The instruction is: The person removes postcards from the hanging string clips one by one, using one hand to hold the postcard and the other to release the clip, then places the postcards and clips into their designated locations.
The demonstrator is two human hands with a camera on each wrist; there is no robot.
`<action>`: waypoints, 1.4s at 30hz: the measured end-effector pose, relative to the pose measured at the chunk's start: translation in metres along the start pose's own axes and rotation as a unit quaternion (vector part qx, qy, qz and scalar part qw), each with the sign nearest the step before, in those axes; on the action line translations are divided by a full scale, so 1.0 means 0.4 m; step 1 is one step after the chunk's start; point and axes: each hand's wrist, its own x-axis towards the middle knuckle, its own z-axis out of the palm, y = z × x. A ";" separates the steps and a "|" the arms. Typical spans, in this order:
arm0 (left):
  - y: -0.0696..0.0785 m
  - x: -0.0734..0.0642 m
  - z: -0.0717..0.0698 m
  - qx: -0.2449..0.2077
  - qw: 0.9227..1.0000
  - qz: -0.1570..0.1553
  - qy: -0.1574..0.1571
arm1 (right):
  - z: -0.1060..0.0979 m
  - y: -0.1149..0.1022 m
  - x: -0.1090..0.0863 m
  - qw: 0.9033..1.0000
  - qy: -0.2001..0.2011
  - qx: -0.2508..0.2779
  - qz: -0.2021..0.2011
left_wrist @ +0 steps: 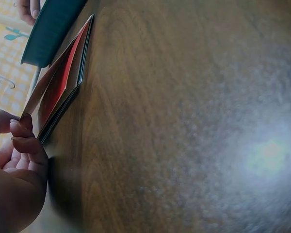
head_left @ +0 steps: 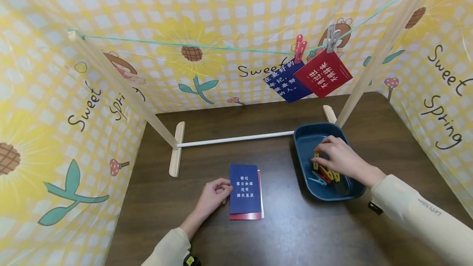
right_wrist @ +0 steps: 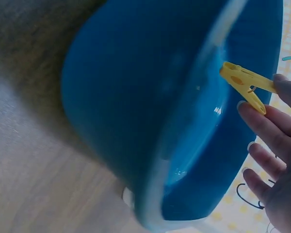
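Observation:
My left hand (head_left: 213, 194) pinches the left edge of the top blue card (head_left: 244, 188), printed with white characters. In the left wrist view that card (left_wrist: 44, 86) is tilted up off a red card (left_wrist: 58, 92) and others beneath it. My right hand (head_left: 340, 157) is over the blue-green basin (head_left: 306, 134). Between its thumb and forefinger it holds a yellow clothespin (right_wrist: 245, 82), whose handles stand apart. Below the hand, yellow, red and light blue clothespins (head_left: 320, 179) lie in the basin.
A green string (head_left: 184, 44) spans two wooden posts (head_left: 125, 91). From it hang a blue card (head_left: 288, 81) on a pink clothespin (head_left: 300, 48) and a red card (head_left: 323, 73) on grey clothespins (head_left: 332, 38). A white rod (head_left: 236, 138) lies low between the posts.

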 end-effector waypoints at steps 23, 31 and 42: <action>-0.005 0.006 0.001 0.015 0.999 -0.036 -0.035 | -0.007 -0.001 0.085 0.996 -0.081 -0.041 0.000; 0.003 0.009 0.000 0.021 0.998 -0.043 -0.039 | 0.007 -0.001 0.116 0.992 -0.113 -0.047 0.004; 0.015 0.009 0.009 0.064 0.997 -0.023 0.026 | 0.021 -0.014 0.150 0.985 -0.153 -0.076 0.036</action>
